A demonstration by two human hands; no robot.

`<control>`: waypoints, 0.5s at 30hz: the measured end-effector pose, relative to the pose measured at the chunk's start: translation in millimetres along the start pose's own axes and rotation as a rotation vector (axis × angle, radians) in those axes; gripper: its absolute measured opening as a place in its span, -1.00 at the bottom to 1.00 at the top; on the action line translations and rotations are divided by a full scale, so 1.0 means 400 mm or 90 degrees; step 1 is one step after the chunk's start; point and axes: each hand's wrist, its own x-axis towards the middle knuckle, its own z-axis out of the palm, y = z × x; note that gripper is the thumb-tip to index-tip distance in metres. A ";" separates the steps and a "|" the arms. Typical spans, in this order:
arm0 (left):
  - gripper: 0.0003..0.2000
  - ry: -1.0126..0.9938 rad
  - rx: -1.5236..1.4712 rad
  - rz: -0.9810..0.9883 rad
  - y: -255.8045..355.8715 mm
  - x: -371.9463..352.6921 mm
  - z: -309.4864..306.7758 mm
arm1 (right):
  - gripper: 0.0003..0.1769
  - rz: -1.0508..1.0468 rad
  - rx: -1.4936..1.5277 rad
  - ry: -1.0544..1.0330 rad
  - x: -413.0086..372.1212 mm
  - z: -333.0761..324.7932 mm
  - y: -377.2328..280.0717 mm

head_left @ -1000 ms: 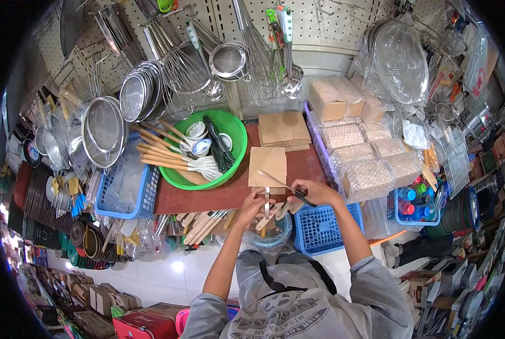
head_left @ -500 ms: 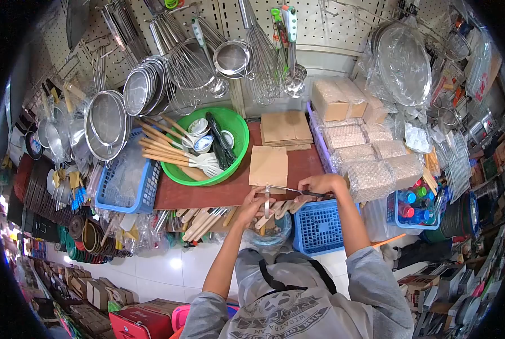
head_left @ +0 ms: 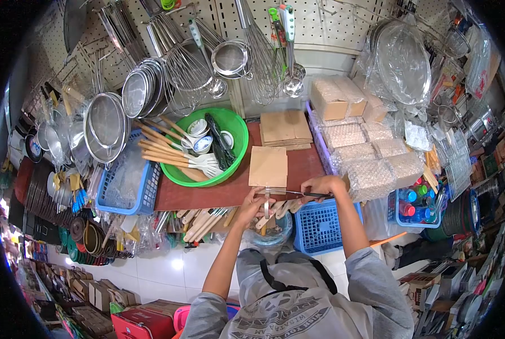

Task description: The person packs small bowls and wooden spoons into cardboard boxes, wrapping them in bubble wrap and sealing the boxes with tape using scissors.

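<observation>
My left hand (head_left: pixel 249 209) is closed around what looks like a roll of tape (head_left: pixel 266 208), seen nearly edge-on at the table's front edge. In my right hand (head_left: pixel 322 185) is a thin-bladed tool, probably a knife (head_left: pixel 316 195), with a dark handle. Its narrow blade points left and reaches the upper part of the roll; whether it touches is too small to tell. Just beyond both hands, a flat piece of brown cardboard (head_left: pixel 268 167) lies on the reddish-brown table (head_left: pixel 207 198).
A green basin (head_left: pixel 242 141) of wooden-handled utensils and small bowls stands left. Behind the cardboard is a cardboard stack (head_left: pixel 286 127). Bubble-wrapped boxes (head_left: pixel 371 175) fill the right side. Below the edge are a blue basket (head_left: pixel 320 226) and wooden handles (head_left: pixel 204 225). Whisks (head_left: pixel 264 73) hang above.
The blade in my right hand has swung from a slant to nearly level, its tip a little lower. My right hand has shifted slightly. My left hand keeps the roll in nearly the same place.
</observation>
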 end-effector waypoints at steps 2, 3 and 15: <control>-0.41 0.000 -0.005 0.001 -0.004 0.000 -0.002 | -0.46 -0.018 -0.007 0.002 0.029 0.002 0.011; -0.40 0.002 -0.007 0.002 -0.004 0.001 -0.001 | -0.46 -0.020 -0.003 0.002 0.042 0.002 0.014; -0.34 0.029 -0.039 0.014 -0.011 -0.002 0.009 | -0.50 -0.120 0.001 -0.012 0.101 0.002 0.022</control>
